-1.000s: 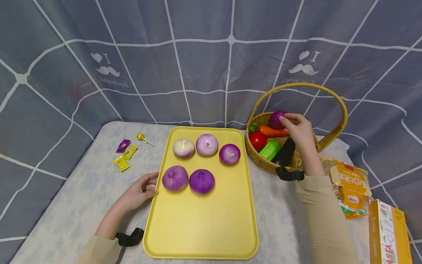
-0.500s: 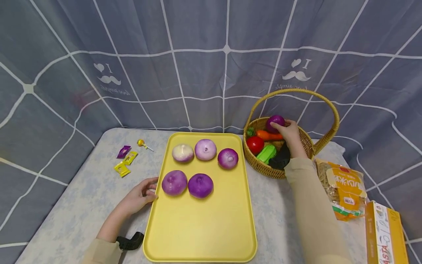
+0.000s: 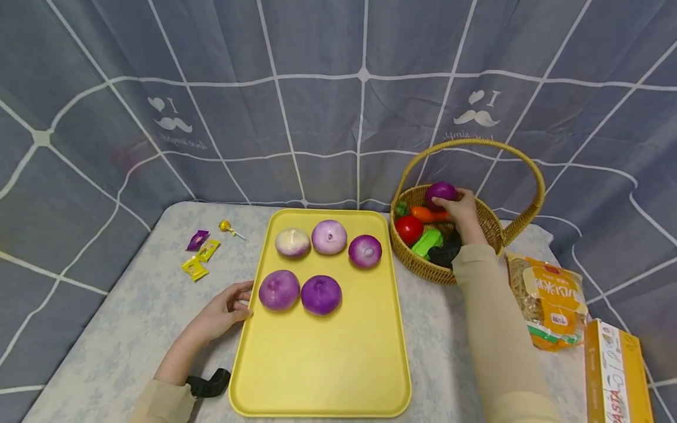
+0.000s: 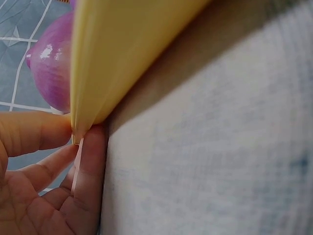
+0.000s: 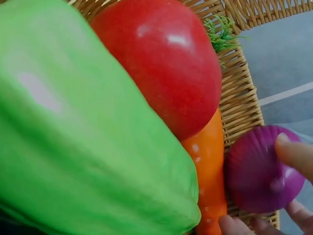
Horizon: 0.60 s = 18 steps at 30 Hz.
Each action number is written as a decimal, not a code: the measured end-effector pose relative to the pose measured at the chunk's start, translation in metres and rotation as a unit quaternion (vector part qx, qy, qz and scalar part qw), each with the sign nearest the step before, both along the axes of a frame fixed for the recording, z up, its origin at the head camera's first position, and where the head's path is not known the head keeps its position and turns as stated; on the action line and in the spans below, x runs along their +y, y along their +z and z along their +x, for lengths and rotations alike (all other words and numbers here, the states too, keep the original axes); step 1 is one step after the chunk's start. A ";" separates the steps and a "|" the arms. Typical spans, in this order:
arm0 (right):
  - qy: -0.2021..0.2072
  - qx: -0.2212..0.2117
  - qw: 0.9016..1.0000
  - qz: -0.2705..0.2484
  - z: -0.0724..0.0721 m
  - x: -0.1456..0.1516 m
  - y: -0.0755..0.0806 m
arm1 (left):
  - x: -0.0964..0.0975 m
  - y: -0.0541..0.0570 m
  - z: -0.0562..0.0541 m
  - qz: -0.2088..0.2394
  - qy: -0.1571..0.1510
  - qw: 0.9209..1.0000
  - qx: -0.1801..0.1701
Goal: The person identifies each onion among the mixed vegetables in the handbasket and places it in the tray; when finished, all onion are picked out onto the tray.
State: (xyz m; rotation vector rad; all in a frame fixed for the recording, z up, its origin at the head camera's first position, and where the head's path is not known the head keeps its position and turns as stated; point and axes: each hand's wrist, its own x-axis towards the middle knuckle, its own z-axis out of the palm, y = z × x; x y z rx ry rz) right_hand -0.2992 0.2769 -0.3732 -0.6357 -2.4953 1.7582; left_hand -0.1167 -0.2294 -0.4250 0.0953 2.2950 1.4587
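My right hand (image 3: 463,212) reaches into the wicker basket (image 3: 423,271) and holds a purple onion (image 3: 440,191) at its far rim. In the right wrist view, the thumb lies on this onion (image 5: 254,171), with fingertips at its lower side. On the left, my left hand (image 3: 226,312) pinches the side of the yellow tray (image 3: 328,370). Its thumb is over the rim and its fingers are under it, as the left wrist view shows. Several onions sit on the tray, among them a dark purple onion (image 3: 321,295) and a pale onion (image 3: 292,242).
Also in the basket are a red tomato (image 3: 409,230), an orange carrot (image 3: 425,214) and a ridged green vegetable (image 5: 88,117). Wrapped candies (image 3: 195,268) and a lollipop (image 3: 225,225) lie at the left. A noodle bag (image 3: 550,299) and a pasta box (image 3: 616,376) stand at the right.
My right hand has lowered further into the basket, its wrist band now inside the rim, and its fingers reach further round the onion. The left hand stays at the tray's edge.
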 end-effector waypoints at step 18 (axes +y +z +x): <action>0.017 -0.039 0.999 -0.011 0.000 0.001 0.006 | 0.000 -0.001 -0.002 -0.009 0.000 1.000 0.008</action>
